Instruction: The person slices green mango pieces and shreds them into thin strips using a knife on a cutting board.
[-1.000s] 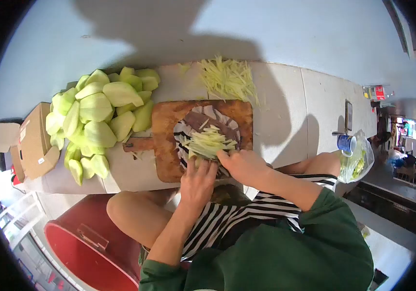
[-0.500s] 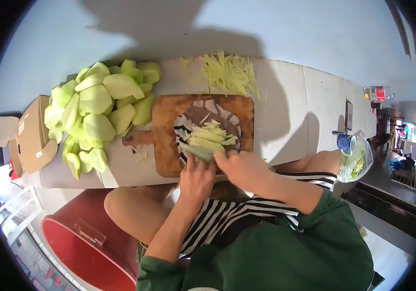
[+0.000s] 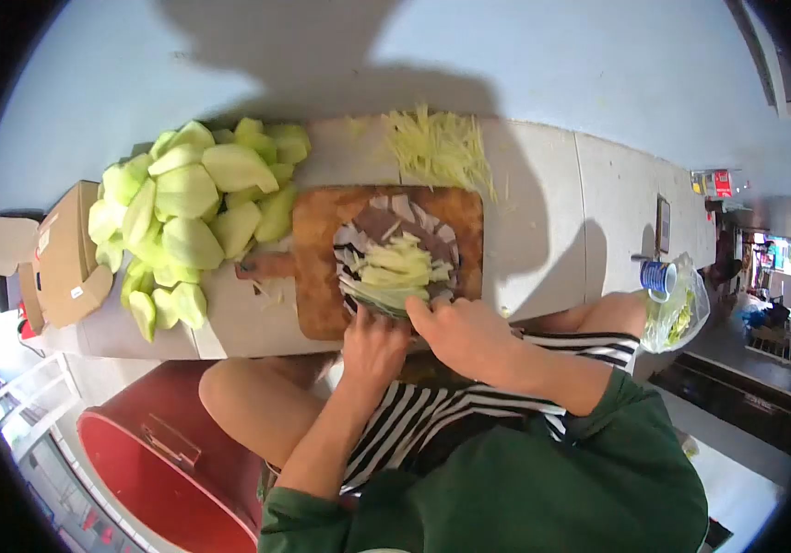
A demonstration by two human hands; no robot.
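Note:
A striped cloth (image 3: 425, 210) lies on a wooden cutting board (image 3: 320, 230), with cut pale green fruit strips (image 3: 395, 263) heaped on it. At the near edge of the heap, my left hand (image 3: 377, 343) has its fingers curled against a pale green fruit piece (image 3: 384, 302). Just right of it, my right hand (image 3: 462, 337) is closed, thumb pointing at the strips. What the right hand grips is hidden beneath the fingers. My two hands are close together, over the board's near edge.
Peeled green fruit pieces (image 3: 185, 192) are piled left of the board, beside a cardboard box (image 3: 68, 253). Fine shreds (image 3: 437, 147) lie behind it. On the right stand a blue cup (image 3: 657, 278) and a plastic bag (image 3: 684, 318). A red bin (image 3: 151, 452) is below left.
The strips on the cloth have shifted and lie more loosely heaped. My right hand has moved slightly downward; my left hand stays nearly in place.

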